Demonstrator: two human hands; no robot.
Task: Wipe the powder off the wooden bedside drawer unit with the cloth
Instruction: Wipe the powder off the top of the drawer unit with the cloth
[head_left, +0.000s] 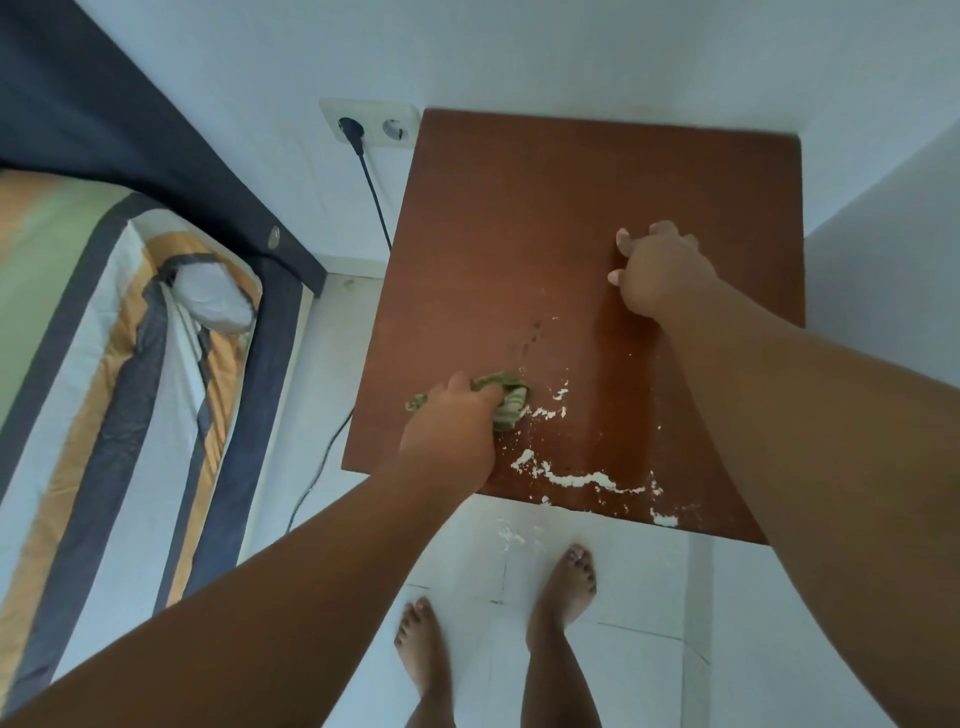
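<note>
The reddish-brown wooden top of the bedside drawer unit (545, 218) fills the middle of the head view. White powder (576, 475) lies in streaks and specks along its near edge and middle. My left hand (452, 436) grips a bunched green cloth (506, 397) and presses it on the near left part of the top, just left of the powder. My right hand (657, 273) rests on the right part of the top with its fingers spread and bent, holding nothing.
A bed with a striped cover (104, 374) stands at the left. A wall socket (371, 124) with a black plug and cable (376, 202) sits behind the unit's left corner. Spilled powder (506, 535) marks the white floor tiles by my bare feet (566, 582).
</note>
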